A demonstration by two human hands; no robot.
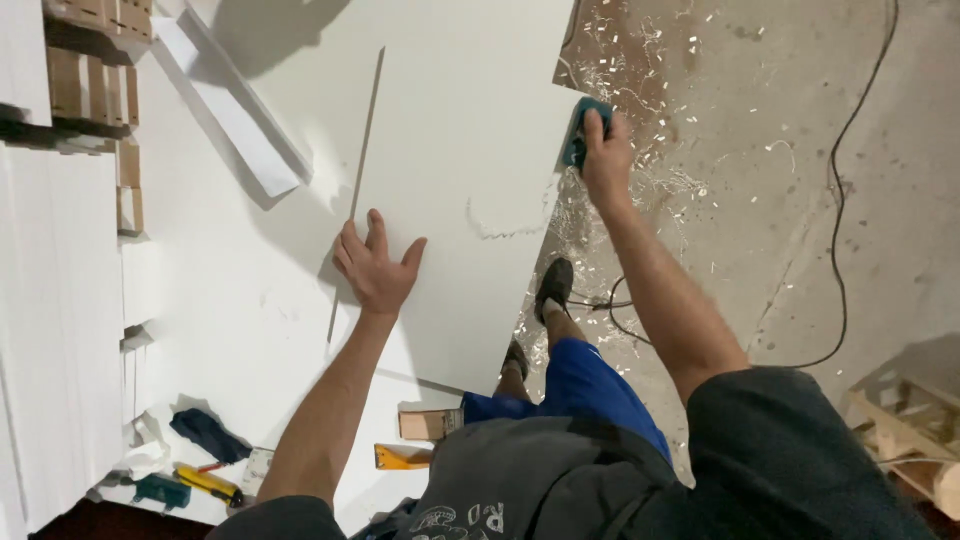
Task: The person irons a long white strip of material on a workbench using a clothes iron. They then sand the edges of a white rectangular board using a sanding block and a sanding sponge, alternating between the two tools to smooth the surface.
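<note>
A large white panel (470,150) lies flat on a white work surface, its right edge hanging over the floor. My left hand (375,265) presses flat on the panel with fingers spread, holding nothing. My right hand (607,155) grips a small teal block tool (578,135) against the panel's right edge, near the far corner. A curl of white shavings (505,228) lies on the panel near that edge.
Shavings litter the concrete floor (760,200), where a black cable (838,240) runs. A thin strip (362,170) lies beside the panel. Small tools (205,480) sit at the near left, wooden blocks (95,90) at the far left, a wooden frame (915,430) at right.
</note>
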